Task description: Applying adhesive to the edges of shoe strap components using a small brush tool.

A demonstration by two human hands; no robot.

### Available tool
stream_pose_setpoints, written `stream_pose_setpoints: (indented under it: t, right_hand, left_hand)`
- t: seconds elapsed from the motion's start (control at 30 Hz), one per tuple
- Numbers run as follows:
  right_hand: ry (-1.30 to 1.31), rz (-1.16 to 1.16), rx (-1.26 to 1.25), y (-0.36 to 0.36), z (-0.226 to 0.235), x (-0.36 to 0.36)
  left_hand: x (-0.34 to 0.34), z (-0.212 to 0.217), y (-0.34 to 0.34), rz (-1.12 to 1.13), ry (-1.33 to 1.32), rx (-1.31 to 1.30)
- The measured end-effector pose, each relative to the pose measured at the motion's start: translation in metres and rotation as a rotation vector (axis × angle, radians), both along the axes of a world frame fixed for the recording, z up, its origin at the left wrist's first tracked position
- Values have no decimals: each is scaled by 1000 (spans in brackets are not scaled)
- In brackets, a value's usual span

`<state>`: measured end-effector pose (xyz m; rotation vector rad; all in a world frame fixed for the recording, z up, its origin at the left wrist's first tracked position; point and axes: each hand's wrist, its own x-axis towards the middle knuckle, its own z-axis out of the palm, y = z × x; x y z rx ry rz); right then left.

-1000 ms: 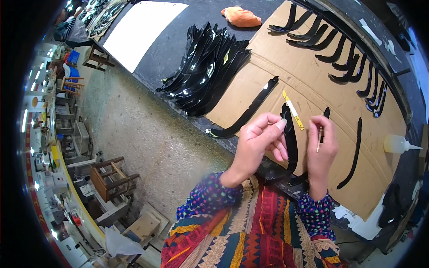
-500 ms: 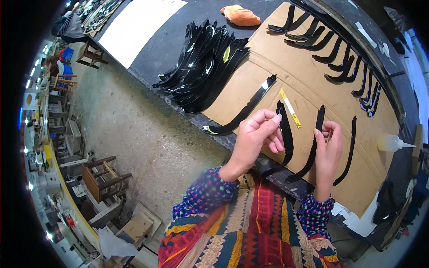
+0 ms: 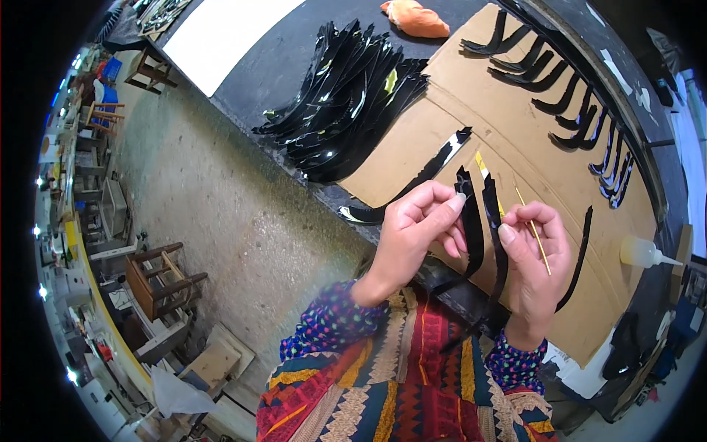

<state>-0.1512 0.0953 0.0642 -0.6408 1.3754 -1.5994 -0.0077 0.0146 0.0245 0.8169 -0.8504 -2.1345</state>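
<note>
Black strip pile [image 3: 346,96] nearby (cardboard [image 3: 530,147] beneath)

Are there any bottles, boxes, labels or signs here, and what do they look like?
Translucent white squeeze bottle with a pointed nozzle: lying on its side at the right edge of the brown cardboard sheet, near the right hand.
No labels, signs or screens can be made out.

dark workbench [image 3: 287,62], cardboard sheet [image 3: 442,118], heap of black curved strips [image 3: 339,103], white board [image 3: 224,29], orange cloth [image 3: 416,18]
</note>
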Motion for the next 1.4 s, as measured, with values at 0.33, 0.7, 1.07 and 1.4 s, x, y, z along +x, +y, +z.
stream_pose_setpoints:
  t: [0.33,0.7,1.07,1.4]
  right_hand:
    - [124,-16,-28,-6,-13,19]
    - [225,-12,5,-11,-15,20]
    - [356,-56,-18,-13,-22,23]
    - [387,-65,-15,-13,-22,23]
  left_hand:
    - [8,-4,-3,33,-18,-24]
    - [11,-12,-6,10,-62,-21]
    - [7,-16,-8,-31,-9,6]
    - [6,-16,-9,-37,-32,-15]
